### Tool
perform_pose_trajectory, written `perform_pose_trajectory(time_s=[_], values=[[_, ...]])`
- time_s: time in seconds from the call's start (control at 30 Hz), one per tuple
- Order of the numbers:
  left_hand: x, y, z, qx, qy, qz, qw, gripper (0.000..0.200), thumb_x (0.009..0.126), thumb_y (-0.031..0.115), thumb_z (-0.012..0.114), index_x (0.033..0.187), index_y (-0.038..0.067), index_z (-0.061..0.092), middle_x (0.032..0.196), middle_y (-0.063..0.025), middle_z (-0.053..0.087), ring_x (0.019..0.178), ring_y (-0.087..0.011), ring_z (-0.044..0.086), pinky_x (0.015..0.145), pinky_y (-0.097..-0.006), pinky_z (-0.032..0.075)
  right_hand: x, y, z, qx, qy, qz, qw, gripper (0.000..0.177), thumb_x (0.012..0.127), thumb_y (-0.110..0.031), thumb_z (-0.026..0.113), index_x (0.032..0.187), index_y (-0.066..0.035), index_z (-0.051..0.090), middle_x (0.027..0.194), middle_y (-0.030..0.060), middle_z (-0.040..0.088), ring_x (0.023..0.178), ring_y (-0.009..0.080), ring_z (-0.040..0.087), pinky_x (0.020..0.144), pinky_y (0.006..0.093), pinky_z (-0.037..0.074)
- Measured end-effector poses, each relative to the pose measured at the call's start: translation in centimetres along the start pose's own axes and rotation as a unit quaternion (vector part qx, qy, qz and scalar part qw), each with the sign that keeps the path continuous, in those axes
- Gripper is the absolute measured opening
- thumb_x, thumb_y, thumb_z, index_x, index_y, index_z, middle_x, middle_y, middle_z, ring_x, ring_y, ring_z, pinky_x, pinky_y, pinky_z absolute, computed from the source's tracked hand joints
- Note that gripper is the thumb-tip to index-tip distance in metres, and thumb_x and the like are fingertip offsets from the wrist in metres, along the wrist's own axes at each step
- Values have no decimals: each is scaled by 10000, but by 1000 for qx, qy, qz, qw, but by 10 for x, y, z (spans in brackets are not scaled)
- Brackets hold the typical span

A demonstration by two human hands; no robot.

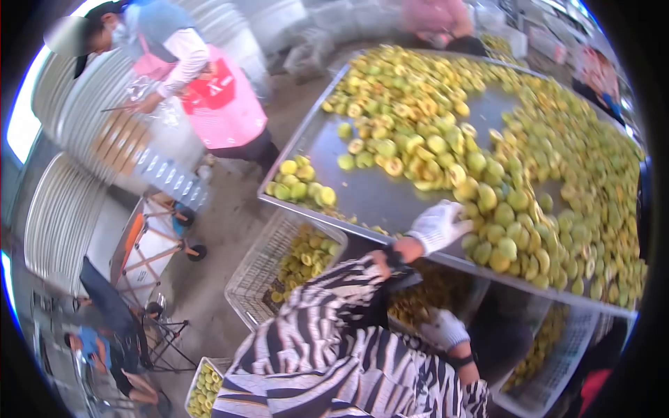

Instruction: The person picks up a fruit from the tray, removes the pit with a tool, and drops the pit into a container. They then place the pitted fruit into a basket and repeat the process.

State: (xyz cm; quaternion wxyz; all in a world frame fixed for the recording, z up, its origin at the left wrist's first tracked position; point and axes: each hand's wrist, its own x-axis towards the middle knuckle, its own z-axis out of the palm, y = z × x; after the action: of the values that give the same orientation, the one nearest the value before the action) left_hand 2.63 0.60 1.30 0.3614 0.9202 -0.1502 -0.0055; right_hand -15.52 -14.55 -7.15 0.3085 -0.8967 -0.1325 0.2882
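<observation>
My left hand, in a white glove, is over the near edge of a metal table, beside a heap of green-yellow fruit. Its fingers are apart and nothing shows between them. Lower down, my right hand, also gloved, is at a container of brownish-yellow fruit pieces below the table edge. Its fingertips blur into the pieces, so their grip is unclear. Many fruits on the table are cut halves or rings. A small group of green fruit sits at the table's left corner.
Left of my arms stands a pale crate with fruit. Another crate is at the lower right. A person in a pink apron stands at the upper left by stacked white trays. Other people are farther off.
</observation>
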Motion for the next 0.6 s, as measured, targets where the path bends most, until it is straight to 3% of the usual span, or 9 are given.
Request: perform_pose_trajectory(time_s=[0.03, 0.2, 0.3, 0.5, 0.53, 0.57, 0.6], values=[[18, -10, 15, -21, 41, -25, 999, 567, 872, 500, 677, 1202, 41, 644, 1144, -209, 660, 1105, -383, 622, 959, -436, 488, -2, -5, -6, -15, -18, 4, 1000, 403, 855, -435, 633, 1074, -102, 688, 1001, 227, 699, 975, 413, 667, 837, 494, 534], [65, -8, 67, -85, 9, -152, 985, 582, 826, 425, 759, 1204, 10, 607, 1184, -230, 643, 1105, -398, 619, 960, -445, 491, 1, -13, -18, -8, 8, 46, 999, 439, 834, -452, 658, 1051, -72, 687, 1014, 232, 697, 989, 422, 661, 853, 493, 525], [69, -13, 85, -32, 54, -141, 988, 549, 795, 358, 781, 1166, 11, 573, 1153, -241, 647, 1077, -415, 636, 925, -473, 513, 3, -8, -13, -5, 0, 52, 999, 461, 831, -448, 661, 1099, -73, 669, 1073, 245, 686, 1033, 421, 650, 880, 487, 522], [42, -25, 56, -169, 19, -126, 977, 498, 794, 268, 744, 1192, 1, 607, 1132, -241, 665, 1038, -396, 646, 914, -445, 509, 4, -10, -15, -31, -10, 108, 994, 495, 860, -461, 605, 1162, -70, 628, 1104, 255, 677, 1073, 440, 632, 918, 492, 515], [33, -23, 45, -230, 45, -176, 956, 505, 795, 253, 730, 1216, -3, 620, 1107, -210, 689, 985, -333, 672, 831, -414, 536, 5, -13, -17, -8, -19, 104, 994, 468, 870, -421, 619, 1164, -56, 618, 1078, 269, 677, 1049, 450, 639, 891, 491, 526], [26, -24, 31, -385, -10, -248, 889, 362, 832, 247, 681, 1113, 23, 636, 1002, -140, 687, 873, -274, 676, 734, -417, 559, 5, -13, -16, -2, 16, 124, 992, 448, 871, -398, 624, 1160, -56, 618, 1069, 275, 676, 1037, 453, 643, 880, 487, 531], [25, -42, 40, -551, -12, -256, 794, 287, 853, 246, 647, 1060, 47, 624, 943, -111, 664, 822, -249, 663, 698, -417, 562, 5, -11, -12, 4, 50, 143, 989, 427, 873, -376, 629, 1156, -56, 619, 1060, 280, 675, 1024, 455, 646, 868, 483, 536]])
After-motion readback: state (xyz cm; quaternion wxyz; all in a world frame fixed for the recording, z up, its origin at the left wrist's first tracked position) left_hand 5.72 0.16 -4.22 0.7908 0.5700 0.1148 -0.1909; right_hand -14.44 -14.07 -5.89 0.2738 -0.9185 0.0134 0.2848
